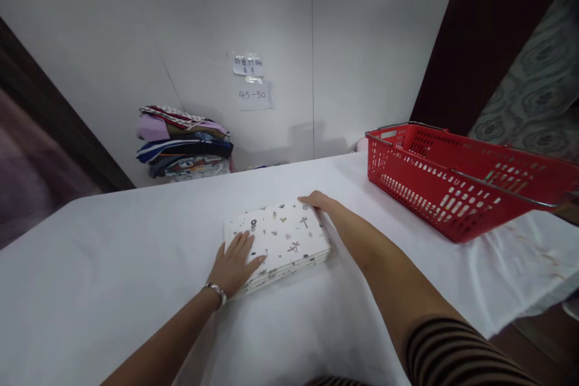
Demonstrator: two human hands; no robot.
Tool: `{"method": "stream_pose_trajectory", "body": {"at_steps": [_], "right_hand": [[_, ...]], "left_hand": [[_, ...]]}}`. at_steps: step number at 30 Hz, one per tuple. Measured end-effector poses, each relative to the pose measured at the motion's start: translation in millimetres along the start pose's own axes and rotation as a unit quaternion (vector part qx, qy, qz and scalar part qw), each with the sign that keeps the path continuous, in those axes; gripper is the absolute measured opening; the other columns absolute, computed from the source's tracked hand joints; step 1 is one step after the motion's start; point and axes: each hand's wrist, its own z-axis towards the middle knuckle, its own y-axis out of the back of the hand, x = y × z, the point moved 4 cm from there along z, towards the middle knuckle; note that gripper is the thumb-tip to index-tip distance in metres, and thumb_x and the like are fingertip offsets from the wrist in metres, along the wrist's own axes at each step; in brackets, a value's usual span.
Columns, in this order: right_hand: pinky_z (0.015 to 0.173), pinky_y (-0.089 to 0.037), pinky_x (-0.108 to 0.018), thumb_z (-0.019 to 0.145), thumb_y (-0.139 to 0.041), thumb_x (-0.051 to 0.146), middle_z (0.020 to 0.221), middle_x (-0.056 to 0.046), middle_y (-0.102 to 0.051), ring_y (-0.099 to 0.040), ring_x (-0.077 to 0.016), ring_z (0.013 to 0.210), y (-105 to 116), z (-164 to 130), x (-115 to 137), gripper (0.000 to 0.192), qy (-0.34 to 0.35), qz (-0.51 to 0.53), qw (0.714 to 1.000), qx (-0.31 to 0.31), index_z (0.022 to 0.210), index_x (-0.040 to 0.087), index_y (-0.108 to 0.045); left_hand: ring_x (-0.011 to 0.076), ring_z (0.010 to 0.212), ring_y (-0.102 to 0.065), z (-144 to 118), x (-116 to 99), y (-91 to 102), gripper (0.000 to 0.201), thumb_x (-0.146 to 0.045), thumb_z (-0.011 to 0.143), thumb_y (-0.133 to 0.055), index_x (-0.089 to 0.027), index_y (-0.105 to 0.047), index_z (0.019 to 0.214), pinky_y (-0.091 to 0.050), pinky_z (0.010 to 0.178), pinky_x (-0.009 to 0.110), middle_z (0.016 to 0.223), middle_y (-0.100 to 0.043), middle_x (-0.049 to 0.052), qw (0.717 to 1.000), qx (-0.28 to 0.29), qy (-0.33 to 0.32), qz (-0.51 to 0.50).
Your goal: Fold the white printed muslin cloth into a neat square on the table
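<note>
A folded white cloth with small printed figures lies on the white-covered table, near its middle. My left hand rests flat on the cloth's near left corner, fingers spread, a bracelet on the wrist. My right hand touches the cloth's far right corner, fingers laid along its edge. Neither hand lifts the cloth.
A red plastic basket with metal handles stands at the table's right. A stack of folded coloured clothes sits at the back left against the white wall. Paper notes are stuck on the wall. The table's right edge drops off near the basket.
</note>
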Motion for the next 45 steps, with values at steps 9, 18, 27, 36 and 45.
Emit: {"method": "stream_pose_trajectory", "body": {"at_steps": [9, 18, 27, 36, 45], "right_hand": [[0.051, -0.040, -0.024, 0.072, -0.061, 0.054, 0.079, -0.013, -0.065, -0.058, -0.0178, 0.063, -2.1, -5.3, 8.4, 0.051, 0.011, -0.058, 0.998, 0.005, 0.090, 0.007, -0.064], [0.071, -0.044, -0.030, 0.078, -0.053, 0.056, 0.108, -0.021, -0.061, -0.058, -0.0302, 0.099, -7.3, 0.5, 6.0, 0.058, 0.044, -0.145, 0.988, -0.021, 0.105, 0.005, -0.061], [0.056, -0.048, -0.028, 0.075, -0.043, 0.070, 0.097, -0.019, -0.066, -0.065, -0.0266, 0.074, -1.6, -44.6, -32.7, 0.075, -0.001, -0.177, 0.984, 0.028, 0.110, 0.005, -0.060], [0.049, -0.051, -0.031, 0.076, -0.050, 0.063, 0.109, -0.019, -0.059, -0.064, -0.0205, 0.063, 3.4, -115.1, -55.9, 0.079, -0.023, -0.080, 0.993, 0.088, 0.136, 0.016, -0.031], [0.046, -0.048, -0.025, 0.077, -0.060, 0.051, 0.072, -0.005, -0.065, -0.055, -0.0118, 0.045, 4.2, -134.3, -70.1, 0.074, -0.007, 0.094, 0.988, 0.123, 0.137, 0.019, -0.029]], "left_hand": [[0.0257, 0.136, -0.019, 0.9, 4.1, -6.4, 0.069, -0.061, 0.083, -0.027, -0.020, -0.033, 0.138, -0.018, 0.107, 0.050, 0.147, -0.025, 0.006, 0.999, -0.038, -0.015, -0.002], [0.0262, 0.136, -0.018, 1.8, 2.6, -5.6, 0.071, -0.062, 0.083, -0.025, -0.018, -0.031, 0.139, -0.017, 0.106, 0.051, 0.146, -0.025, 0.008, 0.999, -0.030, -0.016, -0.005], [0.0253, 0.137, -0.012, 0.4, -5.3, 2.8, 0.074, -0.064, 0.082, -0.022, -0.018, -0.027, 0.140, -0.013, 0.108, 0.051, 0.149, -0.017, 0.005, 1.000, 0.010, 0.005, -0.018], [0.0248, 0.134, -0.024, -8.4, -1.4, 18.2, 0.057, -0.051, 0.086, -0.029, -0.018, -0.040, 0.132, -0.019, 0.107, 0.047, 0.144, -0.031, 0.008, 0.989, -0.130, -0.004, -0.071], [0.0243, 0.125, -0.039, -69.7, -9.1, 16.7, 0.054, -0.044, 0.081, -0.045, -0.021, -0.043, 0.130, -0.025, 0.105, 0.043, 0.138, -0.042, 0.009, 0.972, -0.143, -0.189, 0.007]]}}
